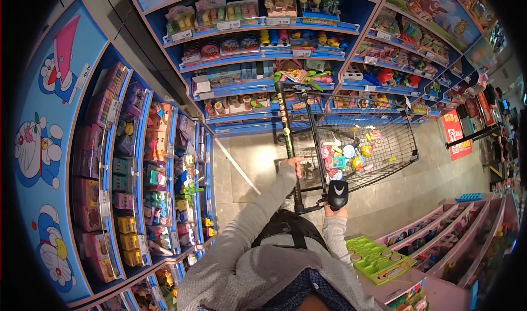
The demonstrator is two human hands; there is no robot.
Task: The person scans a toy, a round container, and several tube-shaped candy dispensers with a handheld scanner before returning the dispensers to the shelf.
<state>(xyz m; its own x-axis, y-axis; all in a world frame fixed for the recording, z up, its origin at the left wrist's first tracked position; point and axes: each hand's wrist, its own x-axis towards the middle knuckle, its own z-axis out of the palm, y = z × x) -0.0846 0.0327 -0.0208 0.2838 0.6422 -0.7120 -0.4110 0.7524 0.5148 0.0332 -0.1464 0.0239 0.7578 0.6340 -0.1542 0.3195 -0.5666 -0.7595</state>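
Our left hand is closed round the handle bar of a black wire shopping trolley, which stands on the grey tiled floor ahead of us. Its basket holds a heap of small colourful toy packets, gathered at the near end. Our right hand, just nearer, grips a black rounded device with a white mark. Blue shelves on the left and far side carry boxed toys. Pink shelves on the near right hold more, beside a green packaged toy set.
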